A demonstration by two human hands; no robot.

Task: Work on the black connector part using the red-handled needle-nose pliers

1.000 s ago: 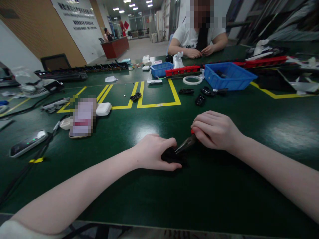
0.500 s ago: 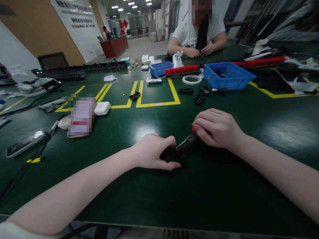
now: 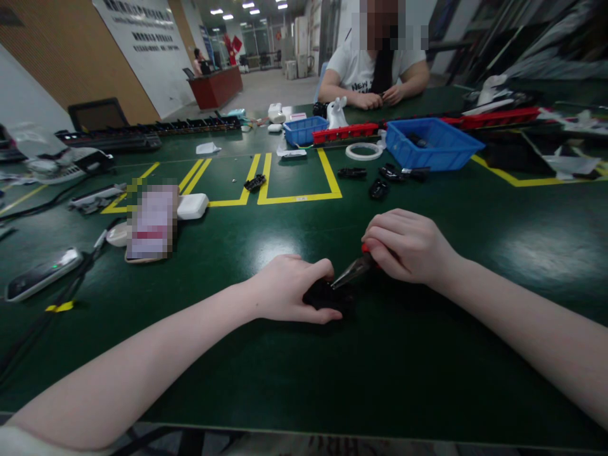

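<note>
Hardly changed — left hand [image 3: 289, 288] fingers clamp a black part [image 3: 325, 296] on the surface [image 3: 304, 380]; right hand [image 3: 408, 247] stays clenched round pliers [image 3: 351, 272], tip touching it.

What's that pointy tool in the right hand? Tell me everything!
Thin pliers with a long, tapering grey metal nose and a bit of red handle showing. The right hand wraps the handle, hiding most of it. They slant down-left, tip meeting the small black part held by the left hand on the green table.
</note>
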